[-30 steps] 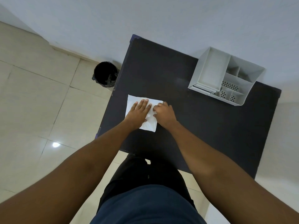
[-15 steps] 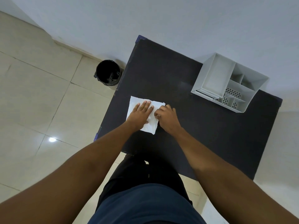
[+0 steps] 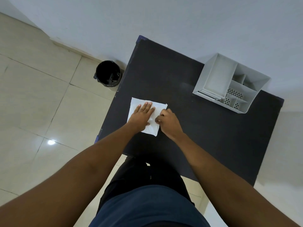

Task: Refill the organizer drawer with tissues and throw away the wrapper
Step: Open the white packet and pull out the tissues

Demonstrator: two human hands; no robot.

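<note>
The white rectangular tissue pack (image 3: 157, 110) is lying flat on the dark counter (image 3: 188, 128). The left hand (image 3: 142, 115) is pressing on it, fingers (image 3: 147, 106) spread flat. The right hand (image 3: 168, 122) is curling at its 3 o'clock edge, fingers (image 3: 159, 117) pinching the wrapper. The white plastic organizer (image 3: 229, 82) is sitting well apart at 2 o'clock.

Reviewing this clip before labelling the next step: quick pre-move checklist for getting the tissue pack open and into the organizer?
1. Left hand flat on tissue pack, pinning it: ok.
2. Right hand pinching the pack's right edge: ok; whether the wrapper is torn: cannot tell.
3. Pack fully on the table: ok.
4. Organizer drawer open: not ok, it looks shut.
5. Bin open on the floor left of the table: ok.
</note>
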